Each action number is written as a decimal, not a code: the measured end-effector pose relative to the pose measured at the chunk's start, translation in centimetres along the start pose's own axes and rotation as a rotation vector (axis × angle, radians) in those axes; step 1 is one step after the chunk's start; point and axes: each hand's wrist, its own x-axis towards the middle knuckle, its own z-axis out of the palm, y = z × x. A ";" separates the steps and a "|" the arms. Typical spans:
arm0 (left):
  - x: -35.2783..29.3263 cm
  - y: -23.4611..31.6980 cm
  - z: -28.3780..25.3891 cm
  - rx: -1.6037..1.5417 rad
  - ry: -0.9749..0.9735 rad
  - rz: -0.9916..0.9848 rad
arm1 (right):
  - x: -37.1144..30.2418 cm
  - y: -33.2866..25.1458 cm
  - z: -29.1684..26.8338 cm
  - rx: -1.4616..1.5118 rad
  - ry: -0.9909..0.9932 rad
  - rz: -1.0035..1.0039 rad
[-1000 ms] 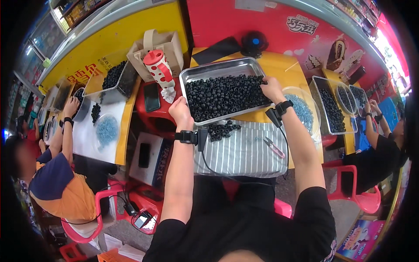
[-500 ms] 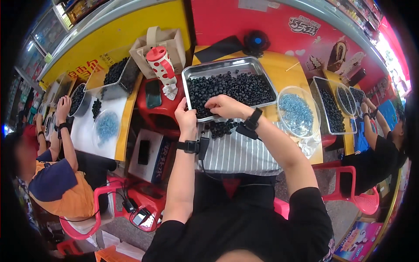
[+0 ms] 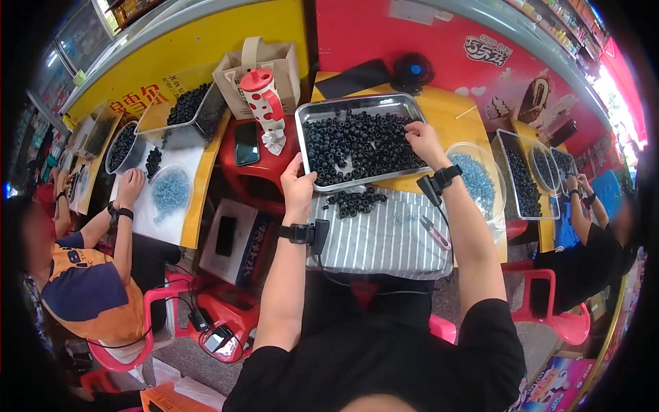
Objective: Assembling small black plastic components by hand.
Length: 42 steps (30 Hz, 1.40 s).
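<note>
A rectangular metal tray (image 3: pixel 357 183) stands before me, holding many small black ring-like pieces (image 3: pixel 371 134). Its near left corner is gripped by my left hand (image 3: pixel 297 190), the thumb over the rim. My right hand (image 3: pixel 425 144) reaches over the tray's right side, fingers curled in among the black pieces; what they hold, if anything, is hidden. Loose black pieces (image 3: pixel 355 202) lie in front of the tray on a grey-and-white striped cloth (image 3: pixel 371 240). Pink-handled snips (image 3: pixel 437 233) rest on that cloth, close to a few tiny bluish bits.
A round clear container of light-blue pieces (image 3: pixel 473 182) sits right of the tray. Behind are a black fan (image 3: pixel 413 71) and a dark flat sheet (image 3: pixel 353 77). A red stool (image 3: pixel 264 180) at left carries a phone (image 3: pixel 246 144) and a spotted tumbler (image 3: pixel 263 99). People work at both sides.
My right hand has moved from the tray's near left part to its right side, uncovering the snips. A bare patch now shows among the pieces near the front. My left hand keeps its grip.
</note>
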 end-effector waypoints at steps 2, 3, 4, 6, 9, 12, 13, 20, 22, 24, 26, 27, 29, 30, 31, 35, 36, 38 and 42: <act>0.0 0.0 0.1 -0.002 0.004 0.000 | -0.6 0.0 -0.3 -0.040 0.001 -0.021; -0.1 0.0 -0.2 0.007 0.010 0.006 | -1.2 -1.3 -0.2 -0.138 -0.014 -0.005; -0.1 -0.1 -0.5 0.017 0.016 0.011 | -2.0 -3.4 -0.2 -0.235 -0.028 0.011; 0.0 -0.1 -0.6 0.012 0.008 -0.001 | -2.4 -3.9 0.0 -0.464 -0.068 0.068; 0.2 -0.4 -0.2 0.000 -0.011 -0.007 | -2.6 -2.2 0.9 -0.632 -0.160 0.078; -0.1 0.3 -0.7 0.013 -0.027 -0.003 | -3.7 -7.2 0.9 -0.139 -0.359 0.153; -0.2 0.4 -0.7 0.021 -0.042 -0.004 | -3.9 -7.9 0.7 0.100 -0.425 0.211; -0.2 0.0 -0.5 0.016 -0.011 -0.003 | 0.1 -3.2 0.2 -0.249 -0.091 -0.059; -0.3 -0.1 -0.9 -0.014 -0.044 0.026 | 1.2 -3.5 0.4 -0.251 -0.045 -0.081; -0.3 -0.4 -1.0 -0.009 -0.031 0.025 | 2.9 -2.9 1.3 -0.259 -0.032 -0.108; -0.4 -0.5 -1.0 -0.003 -0.033 0.022 | 4.5 -2.1 2.3 -0.300 -0.042 -0.150; -0.2 -0.6 -0.7 -0.001 -0.043 0.020 | 5.4 -1.2 2.8 -0.347 -0.064 -0.195; -0.1 -0.7 -0.1 -0.004 -0.065 0.028 | 6.6 -0.1 3.4 -0.444 -0.108 -0.284; -0.2 -0.8 -0.5 -0.001 -0.060 0.038 | 6.3 -0.6 4.3 -0.513 -0.215 -0.265; -0.3 -0.7 -0.8 -0.003 -0.056 0.051 | 5.8 -1.9 4.9 -0.550 -0.256 -0.245; -0.6 -0.4 -0.9 0.009 -0.062 0.055 | 3.5 -5.2 5.9 -0.658 -0.413 -0.235; -0.7 -0.2 -0.8 0.001 -0.065 0.054 | 3.1 -5.7 6.0 -0.672 -0.457 -0.256; -0.7 -0.3 -0.6 -0.002 -0.059 0.045 | 2.0 -6.4 5.8 -0.703 -0.498 -0.282; -0.6 -0.4 -0.7 -0.022 -0.038 0.028 | -0.1 -8.3 5.2 -0.709 -0.598 -0.338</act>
